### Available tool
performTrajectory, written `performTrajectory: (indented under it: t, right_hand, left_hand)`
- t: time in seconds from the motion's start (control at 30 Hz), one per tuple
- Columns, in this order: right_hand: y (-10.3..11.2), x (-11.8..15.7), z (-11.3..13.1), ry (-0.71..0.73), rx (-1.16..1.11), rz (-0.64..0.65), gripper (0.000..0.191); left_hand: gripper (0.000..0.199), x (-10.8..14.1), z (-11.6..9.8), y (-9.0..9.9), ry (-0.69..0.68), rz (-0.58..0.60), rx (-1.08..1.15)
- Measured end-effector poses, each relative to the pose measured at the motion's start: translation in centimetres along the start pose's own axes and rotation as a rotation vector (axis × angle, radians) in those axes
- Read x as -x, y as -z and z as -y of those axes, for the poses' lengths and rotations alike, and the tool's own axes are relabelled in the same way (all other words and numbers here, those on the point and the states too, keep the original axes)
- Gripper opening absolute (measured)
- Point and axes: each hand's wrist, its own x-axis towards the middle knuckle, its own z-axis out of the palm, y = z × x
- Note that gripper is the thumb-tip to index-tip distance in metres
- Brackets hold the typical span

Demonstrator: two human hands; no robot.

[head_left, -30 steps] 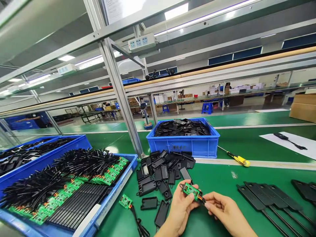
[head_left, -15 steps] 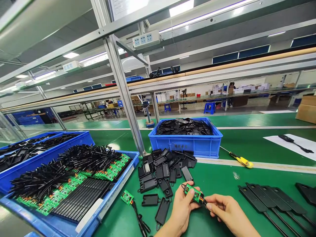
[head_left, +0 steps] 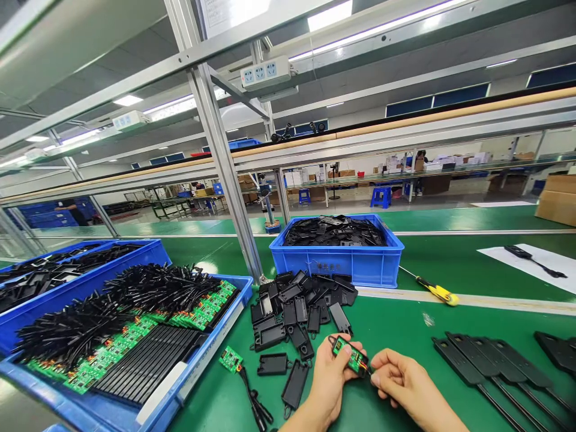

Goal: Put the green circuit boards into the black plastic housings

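Observation:
Low in the head view, my left hand (head_left: 332, 377) is closed on a green circuit board (head_left: 352, 358) seated in a small black plastic case, thumb pressing on the board. A dark two-digit display shows at the board's upper left end. My right hand (head_left: 399, 379) pinches the black cable (head_left: 371, 372) at the board's right end, close to its coloured wires. To the left lies another circuit board (head_left: 231, 359) with black cables. Loose black case halves (head_left: 294, 384) lie beside my left wrist, and more are heaped behind them.
A blue bin (head_left: 335, 267) of black parts stands behind the heap. At left, a blue tray (head_left: 234, 312) holds boards with cables. A yellow-handled screwdriver (head_left: 443, 294) lies at right, near several finished-looking black cases with cables (head_left: 463, 360). A metal post (head_left: 229, 174) rises mid-bench.
My right hand has shifted slightly left and stays at the cable end. The board sits at nearly the same place in my left hand. The view has moved a little.

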Motion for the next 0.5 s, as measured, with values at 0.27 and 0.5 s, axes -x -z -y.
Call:
performTrajectory:
  t: [0.27, 0.5]
  right_hand:
    - [-0.1, 0.5, 0.9, 0.013, 0.254, 0.069, 0.038]
    - [-0.2, 0.5, 1.3, 0.088, 0.280, -0.007, 0.029]
  left_hand:
    - [0.051, 0.3, 0.5, -0.3, -0.050, 0.040, -0.157]
    - [0.051, 0.4, 0.3, -0.5, -0.034, 0.019, -0.205]
